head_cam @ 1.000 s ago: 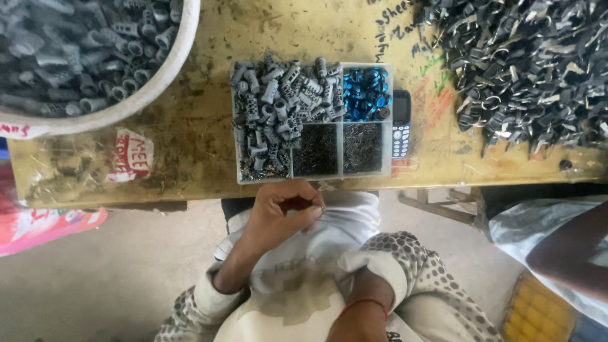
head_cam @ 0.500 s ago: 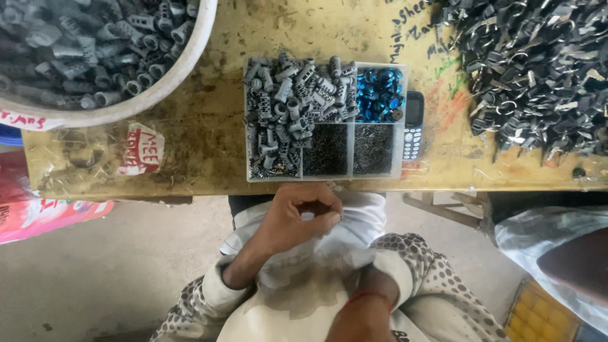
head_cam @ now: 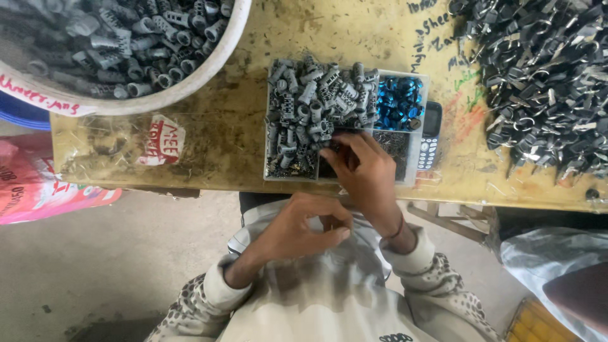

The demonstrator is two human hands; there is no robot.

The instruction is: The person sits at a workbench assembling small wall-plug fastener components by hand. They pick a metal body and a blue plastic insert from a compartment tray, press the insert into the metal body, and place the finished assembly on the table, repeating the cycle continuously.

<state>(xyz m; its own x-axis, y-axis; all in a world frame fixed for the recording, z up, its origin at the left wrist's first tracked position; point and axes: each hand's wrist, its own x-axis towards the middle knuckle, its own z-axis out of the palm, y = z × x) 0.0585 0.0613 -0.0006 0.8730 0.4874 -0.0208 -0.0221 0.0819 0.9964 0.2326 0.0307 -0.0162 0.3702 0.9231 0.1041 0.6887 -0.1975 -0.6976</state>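
Reaching into the tray [head_cam: 415,149], the right hand [head_cam: 364,174] pinches in its dark middle compartment, grasp unclear, while the left hand [head_cam: 304,228], fingers curled below the tray, hides any part; grey sleeves [head_cam: 316,104] still heap the tray.

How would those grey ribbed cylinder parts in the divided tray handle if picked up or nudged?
The grey ribbed cylinders look like stiff moulded pieces, so they likely won't flex. Being round, they would probably roll on the bare bench; heaped in the divided tray they stay put. The ribs should give fingers grip. They look small, so likely light.
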